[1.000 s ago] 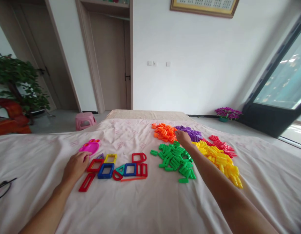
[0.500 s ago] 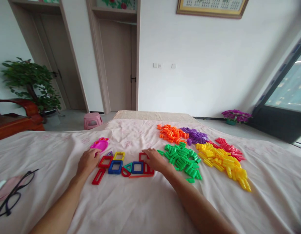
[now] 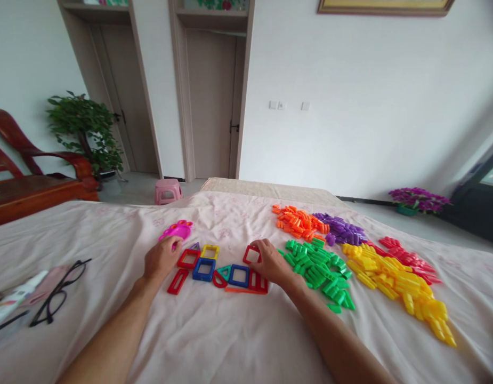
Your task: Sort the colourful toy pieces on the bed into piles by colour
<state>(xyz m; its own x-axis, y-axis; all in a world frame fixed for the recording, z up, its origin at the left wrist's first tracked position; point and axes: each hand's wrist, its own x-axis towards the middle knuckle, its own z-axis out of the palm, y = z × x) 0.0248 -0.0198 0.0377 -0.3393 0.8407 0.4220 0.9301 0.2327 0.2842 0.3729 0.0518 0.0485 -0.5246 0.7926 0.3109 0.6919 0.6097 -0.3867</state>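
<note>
My right hand point(image 3: 272, 261) has its fingers closed on the edge of a red square magnetic tile point(image 3: 247, 255). Below it lie red tiles point(image 3: 253, 281), partly covered by that hand, and a thin orange strip point(image 3: 238, 290). My left hand point(image 3: 162, 258) is curled at the lower edge of a magenta paw-shaped dish point(image 3: 183, 230); anything between its fingers is hidden. Between the hands lie blue square tiles point(image 3: 203, 276), a yellow square tile point(image 3: 210, 256), a red square tile point(image 3: 189, 266), a teal triangle point(image 3: 226, 271), a purple triangle point(image 3: 195, 246) and a red rectangle point(image 3: 177, 289).
Orange point(image 3: 298, 221), purple point(image 3: 342, 229), green point(image 3: 318, 266), yellow point(image 3: 390, 277) and red point(image 3: 406, 256) plastic pieces lie in heaps on the right. Glasses point(image 3: 58, 293) and a white tube point(image 3: 20, 298) rest at left on the creased cloth point(image 3: 214, 341). A pink stool point(image 3: 168, 191) stands beyond.
The view has swung left. The red square under my right hand has turned slightly and stands farther from the tiles below. My left hand has curled more at the magenta dish.
</note>
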